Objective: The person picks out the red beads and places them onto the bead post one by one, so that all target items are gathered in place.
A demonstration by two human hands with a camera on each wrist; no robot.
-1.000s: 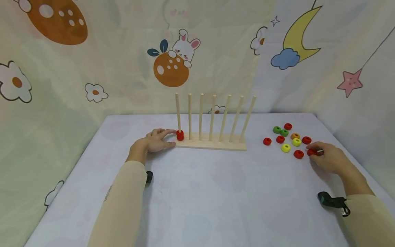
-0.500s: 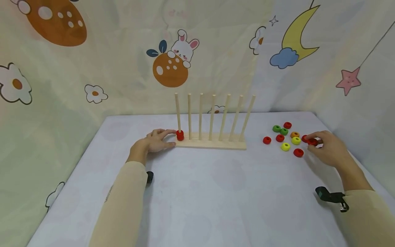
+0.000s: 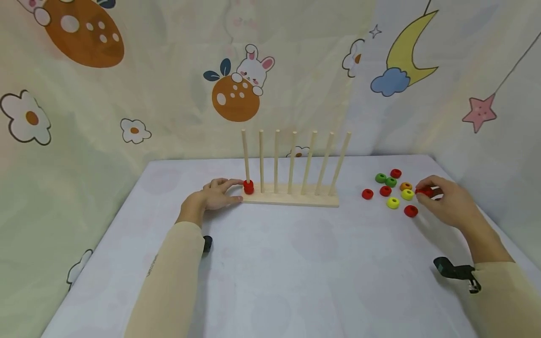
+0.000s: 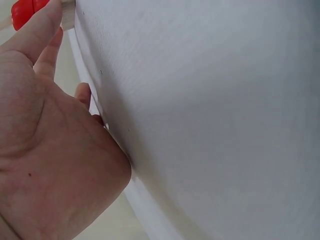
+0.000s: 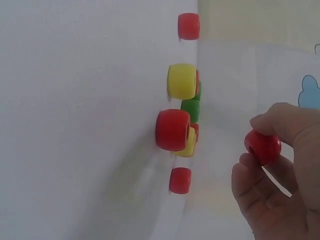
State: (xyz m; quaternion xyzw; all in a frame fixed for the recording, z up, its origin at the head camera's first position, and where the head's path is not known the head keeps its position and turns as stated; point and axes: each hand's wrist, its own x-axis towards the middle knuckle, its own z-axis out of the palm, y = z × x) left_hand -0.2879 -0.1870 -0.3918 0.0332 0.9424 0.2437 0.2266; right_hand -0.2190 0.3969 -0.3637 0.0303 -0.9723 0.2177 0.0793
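A wooden peg stand (image 3: 291, 199) with a row of upright dowels stands mid-table. Red beads (image 3: 248, 187) are stacked low on its leftmost dowel. My left hand (image 3: 217, 194) holds the stand's left end between thumb and forefinger, the fingertips close beside the red beads. To the right, my right hand (image 3: 450, 201) pinches a red bead (image 5: 263, 148) with thumb and fingers, raised above the table. Another red bead (image 3: 411, 211) lies just left of that hand, near a yellow bead (image 3: 407, 195).
Loose beads lie scattered on the right of the white table (image 3: 270, 272): a green bead (image 3: 381, 178), an orange bead (image 3: 405, 186), a yellow bead (image 3: 393, 203), a red bead (image 3: 367, 194) and others. A printed cloth backdrop (image 3: 181, 94) rises behind the table.
My right hand has lifted the red bead and moved away from me, now overlapping where another red bead lay. My left hand has stayed at the stand.
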